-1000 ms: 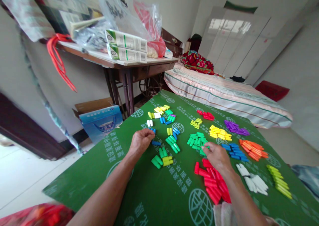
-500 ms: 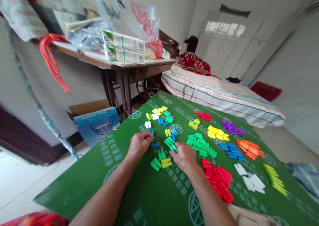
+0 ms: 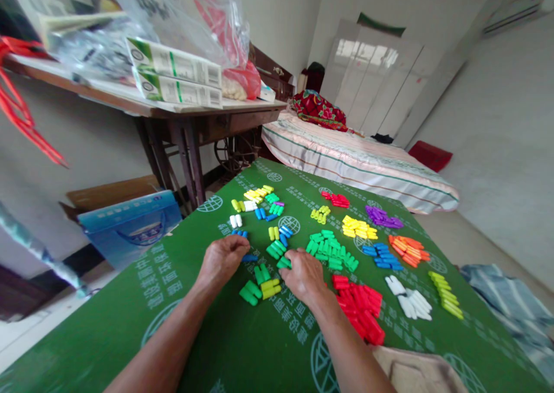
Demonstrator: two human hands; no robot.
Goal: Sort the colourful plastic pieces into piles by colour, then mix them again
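Small tube-like plastic pieces lie on a green printed board in the head view. My left hand (image 3: 225, 258) is closed in a pinch beside some blue pieces (image 3: 249, 258); whatever its fingertips hold is hidden. At the lower end of a green row (image 3: 275, 249), my right hand (image 3: 303, 273) has thumb and fingers closed about a green piece (image 3: 283, 263). Between the hands and nearer to me are more green pieces (image 3: 250, 292) and yellow-green ones (image 3: 270, 288). Beyond the left hand sit white pieces (image 3: 236, 221), yellow pieces (image 3: 256, 194) and a blue pair (image 3: 260, 213).
Sorted piles spread to the right: green (image 3: 331, 249), red (image 3: 359, 306), yellow (image 3: 359, 228), blue (image 3: 383, 257), orange (image 3: 409, 250), purple (image 3: 383, 217) and white (image 3: 414, 303). A cardboard tray (image 3: 415, 370) is at the near edge. A cluttered table (image 3: 255, 115) stands at left, a bed (image 3: 359, 162) behind.
The whole view has swung to the right, so everything appears further left. Both hands stay at nearly the same pieces, the right one still at the green row.
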